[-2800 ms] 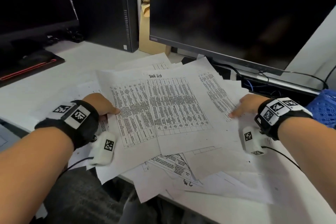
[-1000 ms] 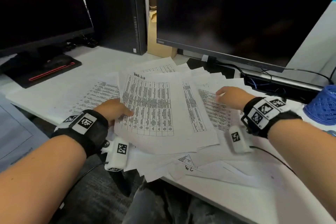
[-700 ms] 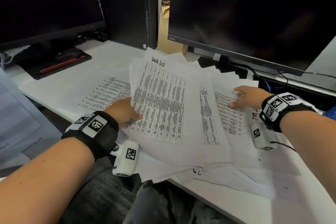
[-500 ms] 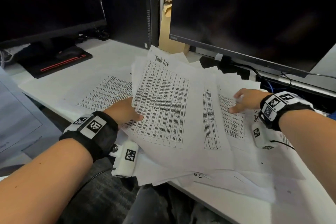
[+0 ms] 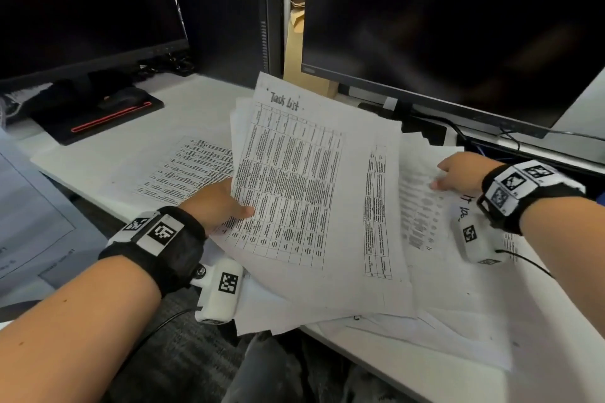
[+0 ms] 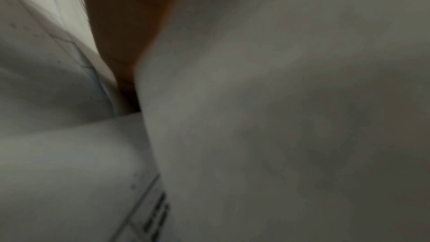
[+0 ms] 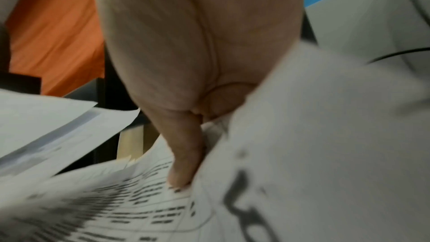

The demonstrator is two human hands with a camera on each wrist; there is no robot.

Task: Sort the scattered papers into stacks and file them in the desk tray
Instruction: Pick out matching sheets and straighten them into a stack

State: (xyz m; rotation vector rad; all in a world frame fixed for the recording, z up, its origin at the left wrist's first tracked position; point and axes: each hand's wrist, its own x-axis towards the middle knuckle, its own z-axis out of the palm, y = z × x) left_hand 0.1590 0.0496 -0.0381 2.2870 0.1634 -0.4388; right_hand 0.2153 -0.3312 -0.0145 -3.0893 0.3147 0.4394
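A fanned sheaf of white printed sheets headed "Task list" [image 5: 294,193] is raised off the white desk top [image 5: 196,98], pinched at its near-left edge by the left hand [image 5: 216,203]. The right hand [image 5: 461,172] is pressed on sheets alongside, thumb extended; whether its fingers are curled cannot be told. The sheets are judged light, limp and slippery, best gripped at an edge. Dark monitors [image 5: 442,16] crowd the back; no tray is seen.

Your left hand [image 5: 216,203] grips a sheaf of printed papers [image 5: 304,193] headed "Task list", tilting it up off the white desk [image 5: 108,154], while your right hand [image 5: 458,173] pins loose sheets [image 5: 422,216] below a dark monitor [image 5: 458,26].
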